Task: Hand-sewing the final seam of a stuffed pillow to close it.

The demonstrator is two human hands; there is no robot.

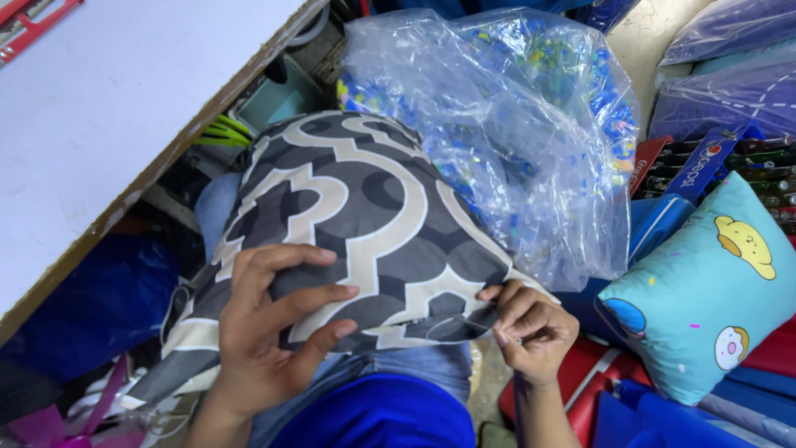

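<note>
A stuffed cushion (pixel 348 199) in a grey, black and cream patterned cover rests on my lap in the middle of the view. My left hand (pixel 269 319) lies spread over its near left side, pressing the fabric with its fingers curled on top. My right hand (pixel 531 328) pinches the cover's near right corner edge between thumb and fingers. Whether something small sits in those fingers I cannot tell.
A large clear plastic bag (pixel 514 124) with blue patterned contents lies behind the cushion. A light blue cartoon pillow (pixel 705 290) sits at the right over red and blue packages. A white table top (pixel 108 108) fills the upper left. More bagged goods (pixel 730 75) lie far right.
</note>
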